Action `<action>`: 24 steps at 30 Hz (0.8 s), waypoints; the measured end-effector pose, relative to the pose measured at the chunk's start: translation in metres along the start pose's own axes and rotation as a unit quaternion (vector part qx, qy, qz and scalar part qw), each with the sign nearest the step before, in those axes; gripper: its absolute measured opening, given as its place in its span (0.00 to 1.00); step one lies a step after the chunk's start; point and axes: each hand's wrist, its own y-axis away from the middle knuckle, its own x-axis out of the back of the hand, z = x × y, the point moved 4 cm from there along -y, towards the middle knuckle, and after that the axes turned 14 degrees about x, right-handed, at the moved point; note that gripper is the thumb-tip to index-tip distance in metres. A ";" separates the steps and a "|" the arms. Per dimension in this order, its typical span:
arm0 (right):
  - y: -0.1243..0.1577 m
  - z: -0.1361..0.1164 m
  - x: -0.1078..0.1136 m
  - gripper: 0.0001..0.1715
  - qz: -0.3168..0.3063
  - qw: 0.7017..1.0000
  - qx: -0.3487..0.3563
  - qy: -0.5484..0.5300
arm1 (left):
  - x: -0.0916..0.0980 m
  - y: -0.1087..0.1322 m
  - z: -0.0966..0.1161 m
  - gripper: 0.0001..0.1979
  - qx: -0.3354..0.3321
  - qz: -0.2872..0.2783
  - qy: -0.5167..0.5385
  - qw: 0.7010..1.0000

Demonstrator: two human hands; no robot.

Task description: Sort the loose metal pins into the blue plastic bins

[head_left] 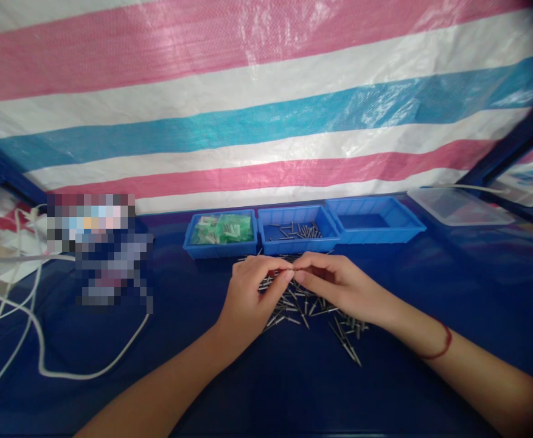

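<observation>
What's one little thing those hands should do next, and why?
Maybe ease the left hand and right hand apart slowly, above the pile of metal pins. Their fingertips meet over that pile, and anything pinched between them is too small to make out. Going gently there, a dropped piece would probably land among the pins.

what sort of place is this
Probably a small-parts workbench, perhaps in a workshop: loose metal pins lie heaped on a dark blue tabletop, three blue bins stand in a row beyond them, and a striped plastic sheet hangs behind.
</observation>
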 end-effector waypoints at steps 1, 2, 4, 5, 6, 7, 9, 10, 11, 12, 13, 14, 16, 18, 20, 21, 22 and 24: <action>0.000 0.001 0.001 0.17 0.012 1.000 -0.004 -0.009 | 0.000 0.000 0.001 0.08 -0.002 0.002 -0.001 1.000; 0.000 0.003 0.002 0.17 0.025 1.000 -0.007 -0.017 | 0.001 0.000 0.001 0.08 -0.004 0.004 -0.003 1.000; 0.000 0.004 0.004 0.16 0.052 0.998 -0.002 -0.029 | 0.001 0.000 0.001 0.07 -0.005 0.011 -0.008 1.000; 0.000 0.003 0.005 0.15 0.065 0.997 0.005 -0.033 | 0.002 -0.001 0.001 0.07 -0.004 0.014 -0.012 1.000; 0.000 0.003 0.006 0.14 0.075 0.997 0.013 -0.035 | 0.001 -0.001 0.000 0.06 -0.002 0.017 -0.017 1.000; 0.000 0.002 0.007 0.13 0.082 0.996 0.023 -0.033 | 0.001 -0.001 -0.001 0.06 0.000 0.019 -0.023 1.000; 0.001 0.000 0.008 0.11 0.088 0.995 0.040 -0.018 | -0.001 -0.001 -0.004 0.06 0.003 0.017 -0.036 0.999; 0.001 -0.001 0.008 0.11 0.085 0.995 0.049 -0.004 | -0.002 -0.001 -0.005 0.06 0.004 0.012 -0.042 0.999; 0.001 -0.002 0.008 0.11 0.079 0.995 0.060 0.016 | -0.004 -0.001 -0.006 0.06 0.005 0.004 -0.049 0.999; 0.002 -0.003 0.008 0.11 0.071 0.994 0.075 0.043 | -0.006 -0.001 -0.007 0.06 0.005 -0.005 -0.055 0.998; 0.002 -0.006 0.008 0.10 0.061 0.991 0.093 0.078 | -0.007 -0.001 -0.008 0.06 0.004 -0.016 -0.061 0.998; 0.002 -0.009 0.007 0.10 0.052 0.985 0.114 0.117 | -0.009 0.000 -0.008 0.06 0.002 -0.027 -0.068 0.997; 0.001 -0.016 0.007 0.11 0.038 0.969 0.157 0.189 | -0.012 0.001 -0.008 0.07 -0.002 -0.042 -0.078 0.996; -0.002 -0.023 0.008 0.12 0.043 0.953 0.186 0.236 | -0.013 0.001 -0.008 0.08 -0.001 -0.039 -0.082 0.996; -0.008 -0.027 0.014 0.11 0.072 0.940 0.196 0.268 | -0.012 0.002 -0.010 0.11 0.006 -0.022 -0.082 0.996; -0.013 -0.028 0.018 0.10 0.092 0.934 0.197 0.285 | -0.012 0.002 -0.011 0.13 0.010 -0.015 -0.082 0.996; -0.018 -0.027 0.022 0.09 0.112 0.926 0.197 0.301 | -0.012 0.002 -0.012 0.15 0.013 -0.011 -0.083 0.996; -0.029 -0.024 0.028 0.08 0.135 0.912 0.194 0.335 | -0.011 0.001 -0.014 0.16 0.014 -0.010 -0.088 0.996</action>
